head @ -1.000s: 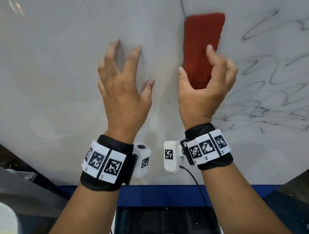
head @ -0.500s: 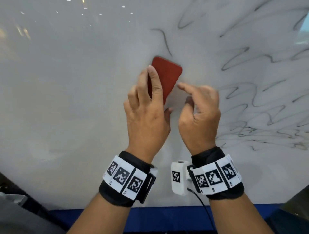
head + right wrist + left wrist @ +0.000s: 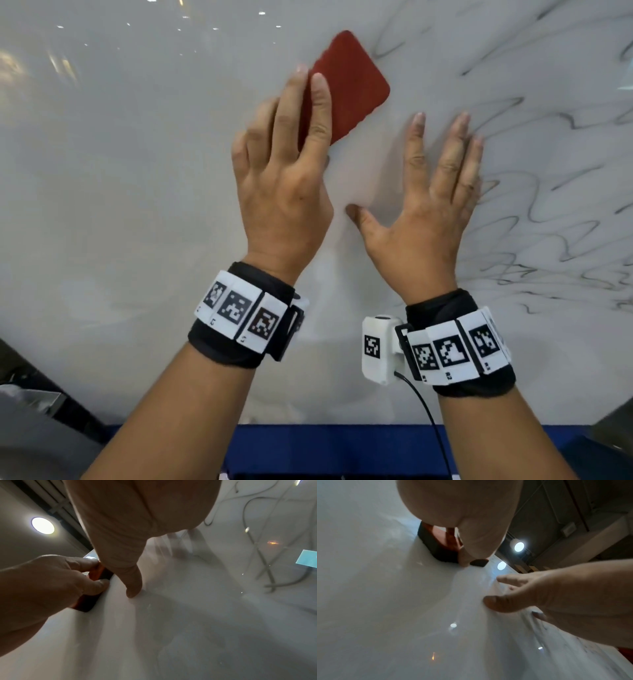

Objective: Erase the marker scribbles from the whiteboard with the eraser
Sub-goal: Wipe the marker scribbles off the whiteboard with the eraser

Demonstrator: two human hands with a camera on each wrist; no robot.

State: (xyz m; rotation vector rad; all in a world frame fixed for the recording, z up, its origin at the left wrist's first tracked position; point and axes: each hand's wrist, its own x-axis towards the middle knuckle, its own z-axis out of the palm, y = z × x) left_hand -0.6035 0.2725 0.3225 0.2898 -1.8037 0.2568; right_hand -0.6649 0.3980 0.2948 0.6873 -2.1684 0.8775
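Note:
The red eraser (image 3: 356, 92) lies tilted against the whiteboard (image 3: 120, 171), just left of the black marker scribbles (image 3: 548, 212). My left hand (image 3: 291, 164) grips the eraser's lower end, fingers laid over its back. In the left wrist view the thumb presses the dark felt edge of the eraser (image 3: 436, 543). The right wrist view shows those fingers curled round the eraser (image 3: 96, 574). My right hand (image 3: 428, 192) is spread flat on the board beside it, holding nothing, its fingertips at the edge of the scribbles.
Scribbles (image 3: 262, 547) cover the board's right side; its left side is wiped white. A blue ledge (image 3: 325, 445) runs under the board. A cable (image 3: 424, 407) hangs from the right wrist camera. Grey and dark surfaces sit at the lower left corner (image 3: 34, 428).
The eraser passed from my right hand to my left. The right hand let go and spread flat on the board to the right. The eraser now sits tilted.

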